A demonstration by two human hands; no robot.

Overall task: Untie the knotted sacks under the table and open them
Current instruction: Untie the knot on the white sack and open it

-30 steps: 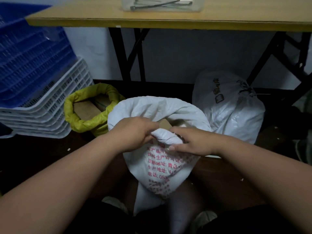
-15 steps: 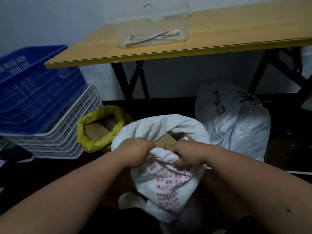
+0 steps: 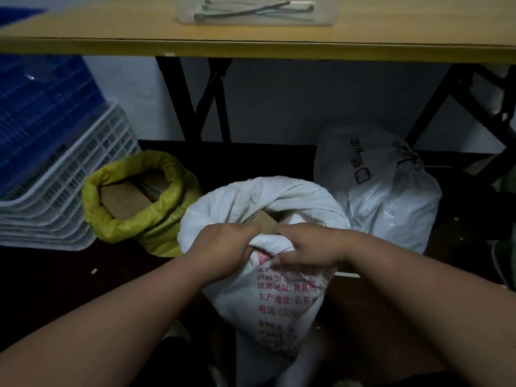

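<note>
A white woven sack [image 3: 282, 297] with red print stands on the floor in front of me, its mouth open and its rim rolled down. Brown cardboard [image 3: 264, 222] shows inside it. My left hand [image 3: 223, 244] and my right hand [image 3: 310, 247] both grip the near rolled rim, fingers curled over the fabric. To the left stands a yellow sack [image 3: 156, 219], open with its rim rolled down and a cardboard box inside. Behind on the right, a second white sack [image 3: 391, 196] is tied shut with a knot [image 3: 406, 157] at its top.
A wooden table [image 3: 251, 46] spans overhead on black folding legs [image 3: 195, 107], with a clear tray [image 3: 257, 12] of cable ties on top. Stacked blue and white plastic crates [image 3: 55, 169] stand at the left. The floor is dark.
The view tilted up and then back down. My hands stay on the near rim of the white sack, which sits rolled slightly lower with more cardboard showing.
</note>
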